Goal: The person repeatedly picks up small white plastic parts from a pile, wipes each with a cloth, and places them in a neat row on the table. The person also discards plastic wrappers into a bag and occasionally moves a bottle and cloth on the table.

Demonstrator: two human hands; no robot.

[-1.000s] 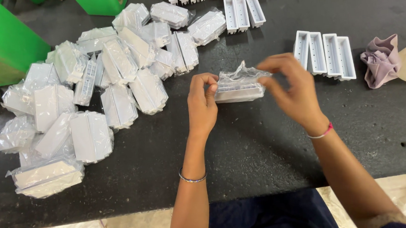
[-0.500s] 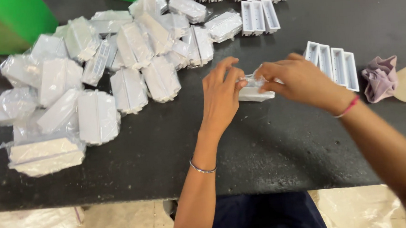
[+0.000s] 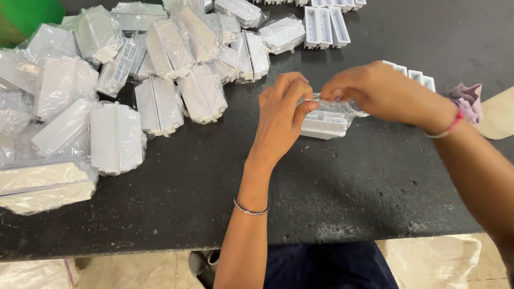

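Head view: the left hand (image 3: 282, 116) and right hand (image 3: 379, 92) are both pinching the clear bag (image 3: 335, 107) around a white plastic part (image 3: 325, 124), just above the black table (image 3: 360, 180). This looks like the bagging step; closing it is calling for a steady two-handed pinch. The part is looking ribbed and pale, its wrap crinkled.

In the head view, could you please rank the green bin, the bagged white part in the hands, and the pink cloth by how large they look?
1. green bin, cut off by the frame, so its full size is unsure.
2. bagged white part, partly hidden by both hands.
3. pink cloth, partly hidden behind the right wrist.
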